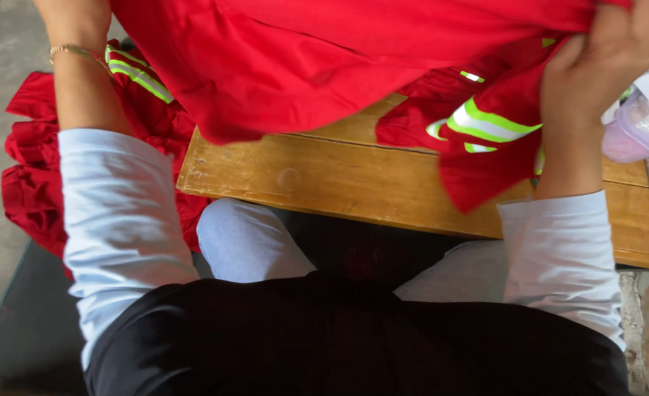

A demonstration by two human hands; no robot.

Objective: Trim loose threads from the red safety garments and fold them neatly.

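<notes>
One red garment (pixel 324 66) with reflective stripes is held up over the wooden table (pixel 339 180), near edge bare. Right hand (pixel 603 59) clamped on its cloth; left hand out of frame. More red garments (pixel 31 183) heaped left; count unclear.

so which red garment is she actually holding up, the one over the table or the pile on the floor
The red garment lifted over the wooden table, gripped by the right hand; the pile lies untouched.

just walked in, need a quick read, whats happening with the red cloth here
A seated person holds up a red garment with reflective yellow-and-silver stripes over a wooden table. The right hand grips its edge; the left hand is out of frame, only the forearm and a gold bracelet show. More red garments lie heaped on the floor at the left.
</notes>
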